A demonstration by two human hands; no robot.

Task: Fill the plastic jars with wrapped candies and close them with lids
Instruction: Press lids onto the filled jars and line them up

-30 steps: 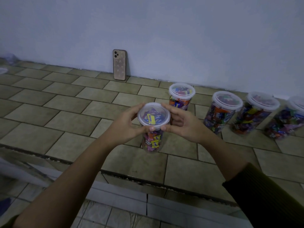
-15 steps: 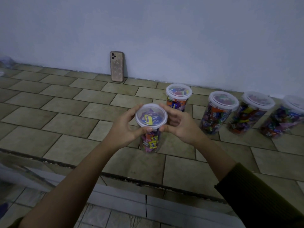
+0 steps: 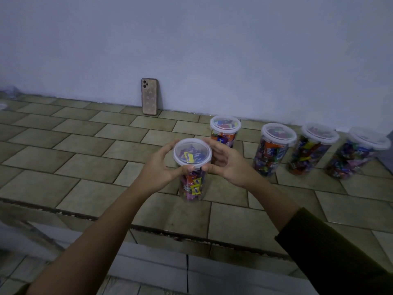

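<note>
One jar (image 3: 192, 184) of wrapped candies, upright at centre over the tiled surface (image 3: 85, 167), lid (image 3: 192, 153) on. Left hand (image 3: 158, 170) at its 9 o'clock, right hand (image 3: 228, 165) at 3 o'clock, fingers of both curled round the rim. Four lidded jars (image 3: 274, 150) in a row, 1 to 3 o'clock. Phone (image 3: 149, 96) against wall, 11 o'clock.

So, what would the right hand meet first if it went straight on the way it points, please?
The lid it grips on the jar; the right hand points leftward at its rim. Past that, likely the left hand on the other side, though depth is unclear.
</note>
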